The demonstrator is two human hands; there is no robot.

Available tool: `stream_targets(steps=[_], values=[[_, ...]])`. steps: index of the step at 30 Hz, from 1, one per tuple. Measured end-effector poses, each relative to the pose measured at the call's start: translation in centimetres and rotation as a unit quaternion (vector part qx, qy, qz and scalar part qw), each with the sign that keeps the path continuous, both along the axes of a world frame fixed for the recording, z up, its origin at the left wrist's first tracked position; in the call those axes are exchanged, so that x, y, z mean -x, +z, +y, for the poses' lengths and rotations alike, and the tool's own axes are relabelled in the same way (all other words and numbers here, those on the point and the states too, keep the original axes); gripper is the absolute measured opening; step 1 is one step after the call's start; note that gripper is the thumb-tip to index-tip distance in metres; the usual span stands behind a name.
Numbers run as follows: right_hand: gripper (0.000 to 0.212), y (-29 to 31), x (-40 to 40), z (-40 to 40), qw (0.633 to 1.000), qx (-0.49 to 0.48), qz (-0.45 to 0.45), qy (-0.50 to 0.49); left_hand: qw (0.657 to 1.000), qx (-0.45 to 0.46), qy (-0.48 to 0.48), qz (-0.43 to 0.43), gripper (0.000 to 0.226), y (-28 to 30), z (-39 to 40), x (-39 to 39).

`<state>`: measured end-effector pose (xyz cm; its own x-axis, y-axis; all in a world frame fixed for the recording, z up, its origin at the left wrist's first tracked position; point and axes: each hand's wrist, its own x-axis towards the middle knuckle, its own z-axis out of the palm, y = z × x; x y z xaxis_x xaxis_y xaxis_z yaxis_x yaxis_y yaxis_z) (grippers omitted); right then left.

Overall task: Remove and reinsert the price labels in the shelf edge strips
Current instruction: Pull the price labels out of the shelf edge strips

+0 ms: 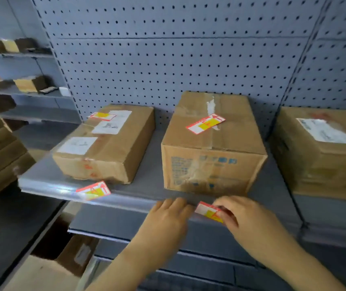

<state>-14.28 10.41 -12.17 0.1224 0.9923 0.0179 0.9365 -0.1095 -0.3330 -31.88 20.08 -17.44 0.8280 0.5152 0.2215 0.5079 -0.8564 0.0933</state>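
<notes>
Two bare hands work at the front edge of a grey metal shelf (147,185), seen from above. The right hand (245,217) pinches a red, white and yellow price label (206,211) between thumb and curled fingers, holding it tilted against the clear plastic edge strip (58,189), probably to slide it in or out of the channel. The left hand (168,215) rests just beside it with fingers fairly straight and together, tips on the strip, seemingly steadying or opening the lip so the label can pass. Further left, a second label (93,190) sits crooked in the same strip, only partly seated. Two more labels lie loose on top of cardboard boxes: one on the left box (113,148), one on the middle box (212,148), likely parked there within easy reach until reinserted. A third box (323,156) stands at the right. Motion blur softens the hands.
</notes>
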Motion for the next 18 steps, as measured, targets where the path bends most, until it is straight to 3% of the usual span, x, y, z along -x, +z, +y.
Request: stream_targets(steps=[4,7,9,11,15,18], values=[[0.016,-0.1,1.3,-1.0,0.997,-0.014,0.022,-0.072,0.998,-0.023,-0.048,-0.026,0.051,-0.5,1.0,-0.1],[0.015,-0.3,2.2,-1.3,0.994,-0.033,0.039,-0.098,0.997,-0.019,-0.052,-0.045,0.038,-0.8,1.5,-0.2],[0.015,-0.4,2.2,-1.2,0.992,-0.051,0.042,-0.109,0.997,-0.008,-0.049,-0.06,0.026,-1.1,1.6,-0.3],[0.017,-0.4,2.2,-1.0,0.991,-0.054,0.054,-0.114,0.997,0.011,-0.05,-0.059,0.033,-1.4,1.7,-0.3],[0.028,-0.1,2.9,0.1,0.986,-0.092,0.071,-0.123,0.996,-0.009,-0.083,-0.043,0.021,-1.8,1.9,0.1],[0.022,-1.0,3.4,1.2,0.984,-0.106,0.074,-0.121,0.996,-0.011,-0.084,-0.041,0.022,-2.1,1.6,0.1]])
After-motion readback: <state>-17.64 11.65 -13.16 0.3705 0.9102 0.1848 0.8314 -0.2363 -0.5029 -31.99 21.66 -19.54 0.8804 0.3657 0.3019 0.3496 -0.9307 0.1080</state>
